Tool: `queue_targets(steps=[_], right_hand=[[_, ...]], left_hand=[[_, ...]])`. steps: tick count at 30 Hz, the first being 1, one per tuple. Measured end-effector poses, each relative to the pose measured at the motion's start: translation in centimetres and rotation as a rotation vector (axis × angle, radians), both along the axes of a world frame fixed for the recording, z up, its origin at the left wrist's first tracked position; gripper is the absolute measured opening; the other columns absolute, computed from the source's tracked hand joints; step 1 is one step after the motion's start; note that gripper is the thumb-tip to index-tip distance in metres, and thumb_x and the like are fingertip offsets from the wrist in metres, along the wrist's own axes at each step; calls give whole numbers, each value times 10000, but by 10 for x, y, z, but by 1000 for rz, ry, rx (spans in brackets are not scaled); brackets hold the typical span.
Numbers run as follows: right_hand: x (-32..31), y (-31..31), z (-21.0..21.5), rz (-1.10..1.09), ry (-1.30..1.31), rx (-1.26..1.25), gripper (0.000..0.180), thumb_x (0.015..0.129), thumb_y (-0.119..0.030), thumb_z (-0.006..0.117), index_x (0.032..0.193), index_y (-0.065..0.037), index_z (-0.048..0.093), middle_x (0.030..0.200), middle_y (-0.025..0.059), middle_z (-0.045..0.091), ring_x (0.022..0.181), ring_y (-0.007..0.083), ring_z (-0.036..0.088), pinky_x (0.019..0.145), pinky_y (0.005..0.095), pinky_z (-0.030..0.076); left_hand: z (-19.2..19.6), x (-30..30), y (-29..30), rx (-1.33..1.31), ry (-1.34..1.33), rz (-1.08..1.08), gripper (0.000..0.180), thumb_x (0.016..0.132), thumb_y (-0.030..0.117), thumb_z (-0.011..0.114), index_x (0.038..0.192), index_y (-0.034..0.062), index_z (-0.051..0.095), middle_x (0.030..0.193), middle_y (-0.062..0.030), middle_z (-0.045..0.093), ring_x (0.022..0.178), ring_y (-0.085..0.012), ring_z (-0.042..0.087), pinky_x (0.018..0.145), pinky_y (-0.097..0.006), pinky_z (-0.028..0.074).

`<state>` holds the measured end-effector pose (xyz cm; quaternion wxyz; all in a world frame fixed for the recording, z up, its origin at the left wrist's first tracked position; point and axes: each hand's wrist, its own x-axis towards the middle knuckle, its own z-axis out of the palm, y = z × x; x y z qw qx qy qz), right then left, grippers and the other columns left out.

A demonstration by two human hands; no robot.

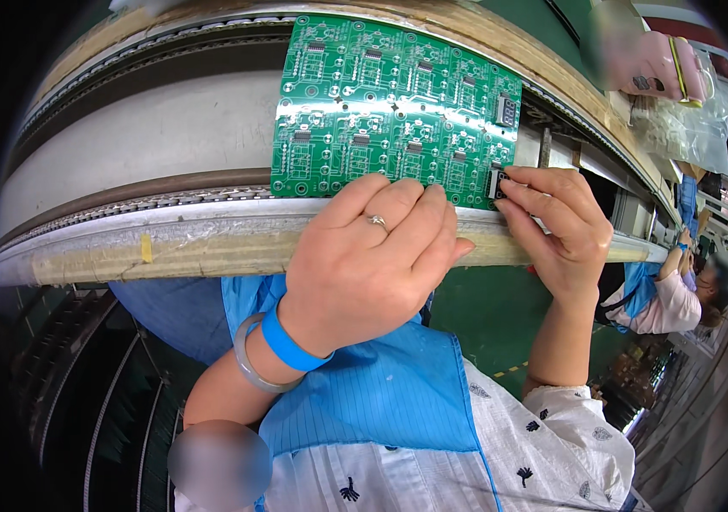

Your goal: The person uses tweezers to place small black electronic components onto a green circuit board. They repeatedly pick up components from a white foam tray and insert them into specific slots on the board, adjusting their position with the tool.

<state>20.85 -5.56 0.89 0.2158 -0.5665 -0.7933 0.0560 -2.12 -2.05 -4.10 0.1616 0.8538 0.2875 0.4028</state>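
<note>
The circuit board panel [390, 111] lies across the conveyor rails [168, 205], on the line's right half. The left hand [372, 256] rests on its near edge, with the right hand [552, 226] just beside it at the near right corner (fingertips on a small display component [495, 183]). Another display [506, 110] sits further back on the right edge. A co-worker [680, 299] sits well apart, far right.

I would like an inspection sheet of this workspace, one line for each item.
Surface: conveyor line with wooden front rail.
Job's things: green circuit board panel lies across the line; small black part at its right lower corner.
Clutter: plastic bags far right.
Grips: left hand rests on the panel's lower edge; right hand pinches the black part.
Cables: nothing seen.
Surroundings: another person works further along; green floor.
</note>
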Motion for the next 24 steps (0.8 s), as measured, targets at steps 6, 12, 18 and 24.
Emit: queue_targets(steps=[6,12,18,24], right_hand=[[0,2,3,11,-21,-56,255,712,19,842,960,-3,786,1011,114,759,895,248,695,780,343,535],[4,8,14,-20,63,-75,216,740,-27,838,952,-33,798,1028,104,693,830,229,625,741,337,504],[-15,82,43,46,161,175,186,809,-48,804,992,-45,773,918,107,700,839,265,671,721,354,524],[-28,187,59,48,119,194,262,837,-148,802,1087,-82,760,1039,117,702,943,310,678,821,387,537]], left_hand=[[-2,0,0,7,-2,-5,279,750,181,830,974,30,760,1038,-82,731,952,-232,681,817,-393,539],[1,-2,0,-19,30,-40,283,759,184,818,984,29,742,1059,-91,712,976,-259,667,806,-410,538],[31,-7,8,-157,-5,-77,315,804,191,790,1069,37,718,1148,-101,674,1087,-306,622,896,-432,526],[70,-14,72,8,53,202,341,860,172,761,1164,32,696,1249,-154,656,1179,-378,604,1005,-485,488]])
